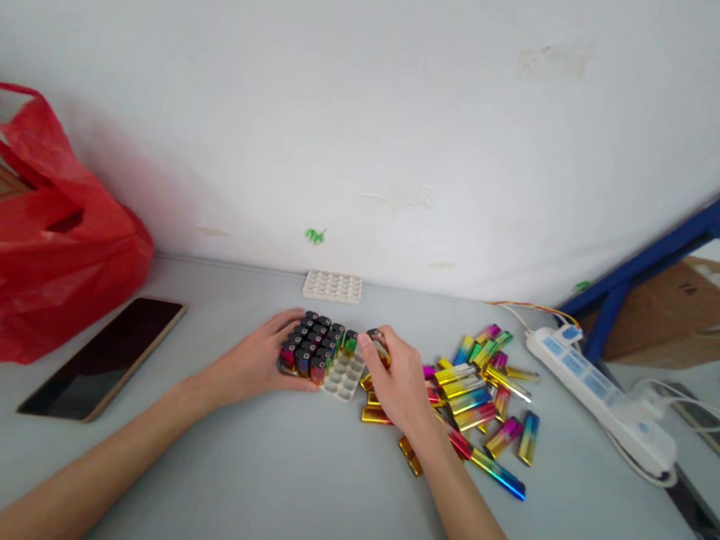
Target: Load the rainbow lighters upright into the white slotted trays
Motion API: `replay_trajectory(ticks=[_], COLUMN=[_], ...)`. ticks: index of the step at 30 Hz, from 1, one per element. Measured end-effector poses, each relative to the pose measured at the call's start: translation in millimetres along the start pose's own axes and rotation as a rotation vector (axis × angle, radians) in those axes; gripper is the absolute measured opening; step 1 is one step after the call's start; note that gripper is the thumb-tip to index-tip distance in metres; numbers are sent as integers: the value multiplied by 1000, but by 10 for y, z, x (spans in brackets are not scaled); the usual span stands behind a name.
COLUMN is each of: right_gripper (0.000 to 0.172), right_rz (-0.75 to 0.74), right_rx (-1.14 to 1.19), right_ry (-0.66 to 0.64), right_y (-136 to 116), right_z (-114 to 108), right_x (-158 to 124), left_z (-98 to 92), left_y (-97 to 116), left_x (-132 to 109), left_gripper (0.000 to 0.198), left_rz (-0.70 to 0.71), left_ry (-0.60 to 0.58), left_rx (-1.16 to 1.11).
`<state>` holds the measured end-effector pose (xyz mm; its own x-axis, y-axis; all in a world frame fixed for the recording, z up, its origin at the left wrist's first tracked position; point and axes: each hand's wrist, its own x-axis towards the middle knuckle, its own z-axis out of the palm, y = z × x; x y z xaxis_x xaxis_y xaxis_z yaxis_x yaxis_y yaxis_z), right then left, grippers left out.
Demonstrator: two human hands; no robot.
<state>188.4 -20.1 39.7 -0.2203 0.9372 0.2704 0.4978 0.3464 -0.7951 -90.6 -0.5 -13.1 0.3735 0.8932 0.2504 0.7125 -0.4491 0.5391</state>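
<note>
A white tray (345, 379) with round holes sits at the middle of the table, its left part filled with upright lighters (315, 343). My left hand (257, 358) rests against the tray's left side, fingers curled on it. My right hand (398, 382) is closed on a lighter (377, 338) just above the tray's right side. Beneath and to the right of that hand lies a pile of several shiny rainbow-coloured lighters (483, 397).
An empty white tray (332, 286) lies by the wall. A dark phone (104, 355) lies at the left beside a red plastic bag (24, 256). A white power strip (598, 396) with cables runs along the right. A blue metal frame (682, 237) stands at the right.
</note>
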Motion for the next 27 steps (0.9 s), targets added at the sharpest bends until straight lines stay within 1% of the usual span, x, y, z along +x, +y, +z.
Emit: replay_trajectory(ticks=[3, 5, 8, 10, 14, 16, 21, 27], right_gripper=[31, 32, 39, 45, 52, 52, 45, 41], right_rz=[-109, -150, -137, -101, -85, -91, -107, -154], right_rx=[-79, -150, -259, -280, -230, -219, -276, -360], right_ry=[-28, -71, -138, -156, -104, -109, -186, -187], right_y=[5, 10, 23, 36, 63, 78, 127, 142], right_z=[-50, -84, -121, -131, -124, -111, -70, -56], right_x=[-18, -34, -51, -52, -37, -30, -29, -41], left_z=[-12, -24, -39, -41, -29, -22, -20, -27], left_y=[20, 40, 64, 71, 67, 62, 68, 88], left_x=[4, 7, 7, 6, 7, 6, -3, 15], left_gripper=[91, 89, 88, 90, 91, 90, 91, 91], left_rz=[9, 21, 17, 8, 13, 20, 45, 70], left_ry=[-12, -16, -29, -31, -18, -22, -6, -5], left_rx=[-5, -12, -23, -31, -32, -25, -21, -53])
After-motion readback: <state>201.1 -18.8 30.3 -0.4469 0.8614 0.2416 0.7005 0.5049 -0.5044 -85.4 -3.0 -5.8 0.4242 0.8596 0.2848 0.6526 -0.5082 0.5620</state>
